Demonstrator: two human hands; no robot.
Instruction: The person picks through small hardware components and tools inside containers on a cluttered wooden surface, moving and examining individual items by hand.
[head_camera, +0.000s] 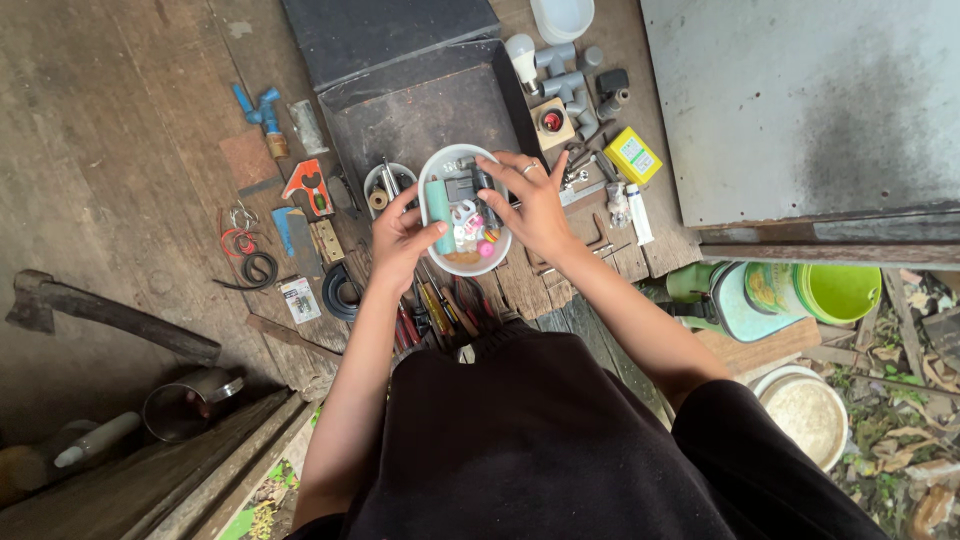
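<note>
Worn wooden planks (130, 150) carry a white bowl (440, 160) of small odds and ends, clasped at its rims by the left hand (400, 238) and right hand (535, 205), beside a smaller tub (372, 182), screwdrivers (440, 310), grey pipe fittings (565, 85) and a yellow box (633, 155).

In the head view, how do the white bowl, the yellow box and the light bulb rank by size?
Largest to smallest:
1. white bowl, held between both hands
2. yellow box
3. light bulb, close to the box, so unsure
</note>
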